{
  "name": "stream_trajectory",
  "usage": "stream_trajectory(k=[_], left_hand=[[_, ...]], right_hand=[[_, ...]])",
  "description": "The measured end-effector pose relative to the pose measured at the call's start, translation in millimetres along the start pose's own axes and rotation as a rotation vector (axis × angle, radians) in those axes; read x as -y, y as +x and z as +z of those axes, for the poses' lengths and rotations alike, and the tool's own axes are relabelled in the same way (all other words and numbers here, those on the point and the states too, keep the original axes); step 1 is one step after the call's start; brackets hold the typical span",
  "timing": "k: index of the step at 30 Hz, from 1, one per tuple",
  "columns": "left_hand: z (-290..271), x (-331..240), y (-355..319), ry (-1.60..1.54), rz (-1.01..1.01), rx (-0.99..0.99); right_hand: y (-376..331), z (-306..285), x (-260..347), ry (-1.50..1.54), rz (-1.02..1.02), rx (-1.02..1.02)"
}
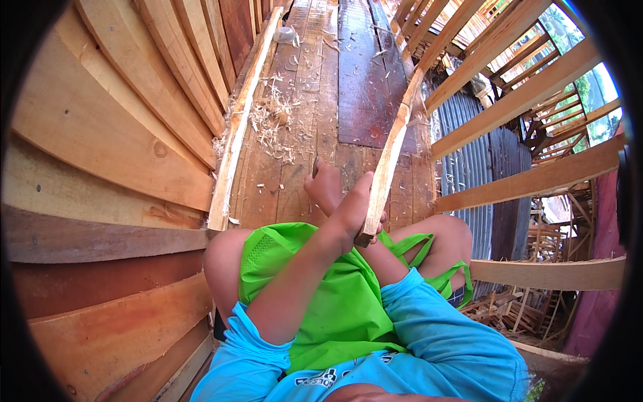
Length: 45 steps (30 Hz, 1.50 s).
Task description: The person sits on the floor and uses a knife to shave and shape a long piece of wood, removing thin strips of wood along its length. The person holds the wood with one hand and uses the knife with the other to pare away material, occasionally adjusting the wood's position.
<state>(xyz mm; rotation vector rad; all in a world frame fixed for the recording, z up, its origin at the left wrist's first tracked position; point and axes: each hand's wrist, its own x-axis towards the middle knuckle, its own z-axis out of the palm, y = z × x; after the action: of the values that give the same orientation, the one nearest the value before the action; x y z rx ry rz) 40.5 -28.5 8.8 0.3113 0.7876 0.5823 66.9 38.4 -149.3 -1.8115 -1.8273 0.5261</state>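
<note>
Pale, rough-sawn wooden slat [392,151]; dark, matt floor planks [362,87].

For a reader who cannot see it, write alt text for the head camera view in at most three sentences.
A seated person in green shorts grips the near end of a long pale wooden slat with the left hand, the right hand hidden behind it. A second slat lies on the plank floor among wood shavings.

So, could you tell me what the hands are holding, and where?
The left hand grips a long pale wooden strip at its near end; the right hand is hidden behind it.
</note>
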Motion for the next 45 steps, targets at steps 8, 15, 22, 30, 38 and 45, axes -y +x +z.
stream_trajectory(k=[8,15,22,30,38,45], left_hand=[[1.4,0.7,3.2,-0.005,-0.004,0.023],[7.4,2.2,5.2,0.014,-0.011,0.035],[1.9,1.7,1.4,0.007,0.013,0.026],[9.3,-1.6,-1.7,0.043,0.066,0.054],[4.6,-5.8,-4.2,0.037,0.056,0.023],[1.2,-9.4,-6.9,0.043,0.051,0.058]], right_hand=[[-1.4,9.1,3.8,0.073,-0.112,0.081],[-3.5,17.9,-24.8,-0.040,-0.081,-0.058],[16.4,-11.2,-10.5,0.188,-0.056,0.058],[95.5,-77.0,-76.6,0.108,-0.270,0.162],[152.7,-83.6,-77.4,0.100,-0.552,0.738],[189.9,-47.0,-80.7,0.077,-0.661,0.607]])
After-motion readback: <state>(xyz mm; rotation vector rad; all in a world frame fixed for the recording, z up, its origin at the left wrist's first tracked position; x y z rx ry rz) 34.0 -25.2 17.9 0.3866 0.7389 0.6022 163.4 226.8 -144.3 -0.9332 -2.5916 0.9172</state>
